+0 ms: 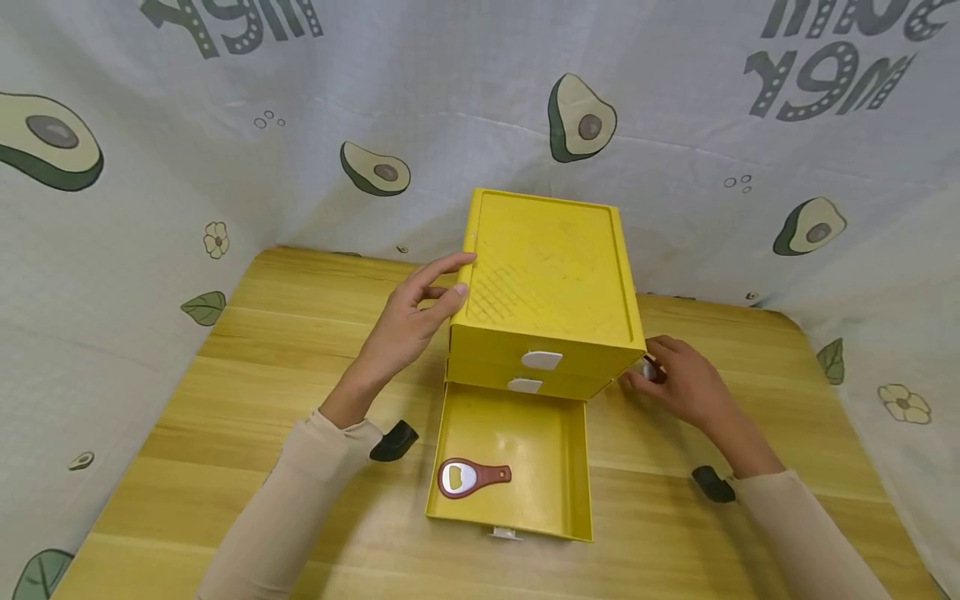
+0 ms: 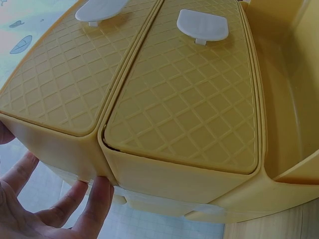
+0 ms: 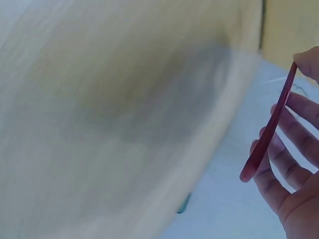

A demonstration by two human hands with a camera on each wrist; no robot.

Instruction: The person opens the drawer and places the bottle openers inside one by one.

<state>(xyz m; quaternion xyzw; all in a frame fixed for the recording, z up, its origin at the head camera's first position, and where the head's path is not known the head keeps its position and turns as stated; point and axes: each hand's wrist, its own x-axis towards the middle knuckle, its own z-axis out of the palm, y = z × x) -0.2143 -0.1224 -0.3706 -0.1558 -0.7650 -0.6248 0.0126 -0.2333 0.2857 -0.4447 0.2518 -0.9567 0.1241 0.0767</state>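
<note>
A yellow drawer cabinet (image 1: 551,267) stands on the table, its bottom drawer (image 1: 536,433) pulled out. In that drawer lies a bottle opener (image 1: 487,475) with a dark red handle and a pale metal head. The upper drawers, each with a white pull (image 2: 203,25), sit closed. My left hand (image 1: 401,329) rests on the cabinet's left side, its fingers (image 2: 97,201) extended against the wall. Beside the cabinet's right side, my right hand (image 1: 690,387) holds another bottle opener (image 3: 269,132) between thumb and fingers, seen edge-on in the right wrist view.
The wooden table (image 1: 262,417) reaches to a white cloth (image 1: 465,100) printed with avocados, hung behind and at both sides. Dark mount pieces show near each wrist, one of them a black piece (image 1: 395,440) by the left sleeve. The open drawer juts toward the front.
</note>
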